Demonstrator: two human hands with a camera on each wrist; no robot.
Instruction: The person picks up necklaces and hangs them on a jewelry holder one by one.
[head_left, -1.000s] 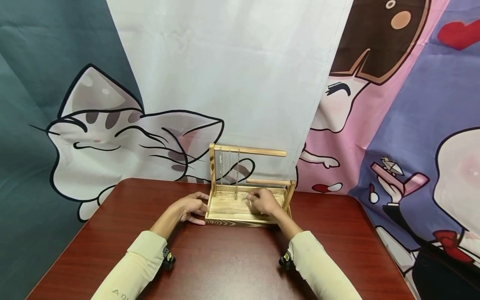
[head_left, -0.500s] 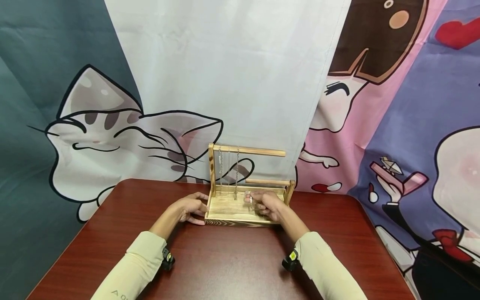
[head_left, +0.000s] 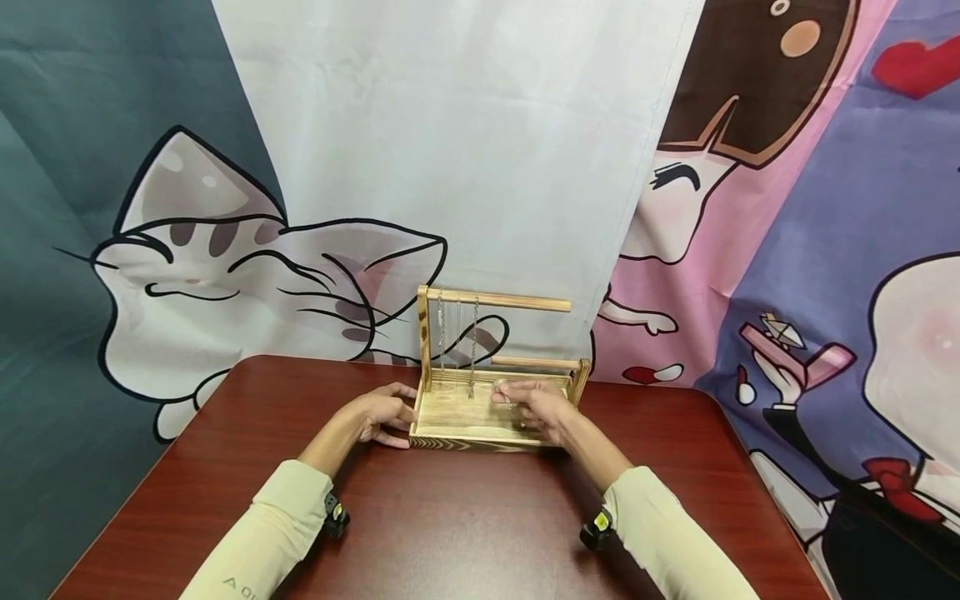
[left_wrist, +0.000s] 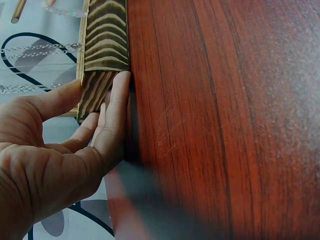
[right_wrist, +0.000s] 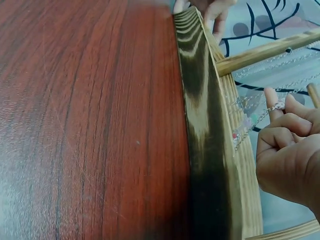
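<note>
R hand (head_left: 542, 403) pinching chain (right_wrist: 268, 110) over tray (head_left: 453, 414)

FYI: you've got the thin silver chain btw your R fingertips, above the R half of the wood tray. Your L hand (head_left: 384, 410) isn't gripping, fingers extended, touching the tray's L end. Tray's on the table (head_left: 465, 517), nr far edge. Hanging chains (head_left: 474, 346) on L part of upper bar (head_left: 517, 301); lower bar (head_left: 536, 363) on R side, behind your R hand.

The left sleeve (head_left: 258, 529) bears a peaked, A-like mark (head_left: 229, 582) and cut-off lettering (head_left: 246, 592) that reads "OU" or "QU".
</note>
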